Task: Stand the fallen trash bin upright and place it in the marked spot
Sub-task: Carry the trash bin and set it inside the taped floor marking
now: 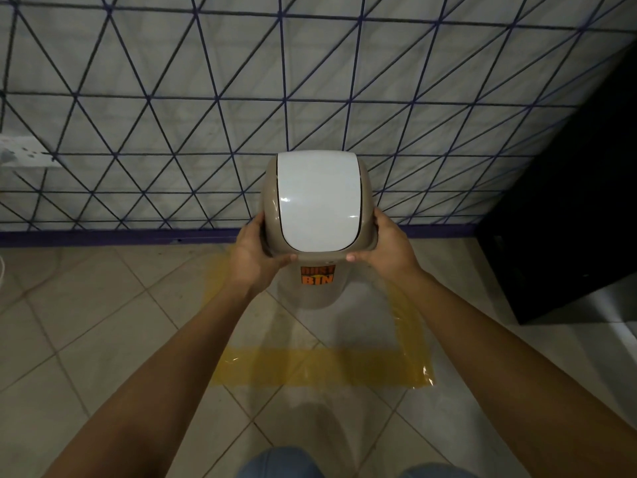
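1. The tiled floor carries a square of yellow tape by the patterned wall.
2. The trash bin stands upright inside that square.
3. My left hand and right hand clasp its lid rim, fingers curled closed around it.

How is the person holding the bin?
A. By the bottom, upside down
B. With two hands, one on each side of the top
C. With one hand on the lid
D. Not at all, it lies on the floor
B: the left hand and the right hand grip opposite sides of the upright bin at its top rim, with the white lid facing up.
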Available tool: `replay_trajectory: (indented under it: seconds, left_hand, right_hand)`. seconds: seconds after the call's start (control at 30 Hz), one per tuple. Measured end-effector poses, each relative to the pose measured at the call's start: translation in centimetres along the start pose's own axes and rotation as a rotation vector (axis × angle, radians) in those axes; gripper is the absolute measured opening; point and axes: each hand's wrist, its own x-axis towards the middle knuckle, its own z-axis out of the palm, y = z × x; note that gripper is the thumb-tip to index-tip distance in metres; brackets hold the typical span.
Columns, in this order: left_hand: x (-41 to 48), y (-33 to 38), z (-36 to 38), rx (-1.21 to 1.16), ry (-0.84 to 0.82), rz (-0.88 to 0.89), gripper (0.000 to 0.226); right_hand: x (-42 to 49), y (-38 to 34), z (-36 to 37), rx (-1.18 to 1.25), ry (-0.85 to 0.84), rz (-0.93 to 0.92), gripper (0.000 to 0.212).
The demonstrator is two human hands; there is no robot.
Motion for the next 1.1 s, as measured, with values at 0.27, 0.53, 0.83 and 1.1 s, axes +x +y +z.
replay_trajectory:
  seconds: [0.27,0.53,0.83,1.1]
  left_hand:
    - [1.6,0.4,0.0,-0.006,-0.016,-0.005,0.092]
    - [2.2,0.3,-0.2,0.023,-0.047,-0.042,0.098]
    - [2.6,0.0,-0.9,-0.087,-0.092,-0.16,0.099]
    - [2.5,0.1,-0.9,-0.072,-0.087,-0.169,0.101]
  right_hand:
    - [1.8,-0.1,0.2,0.029,-0.015,0.004,0.108]
    - [1.9,0.0,0.0,0.019,-0.004,-0.007,0.107]
    - [1.7,0.5,0.3,0.084,-0.001,0.054,0.096]
    - [1.8,0.4,0.4,0.139,0.019,0.065,0.104]
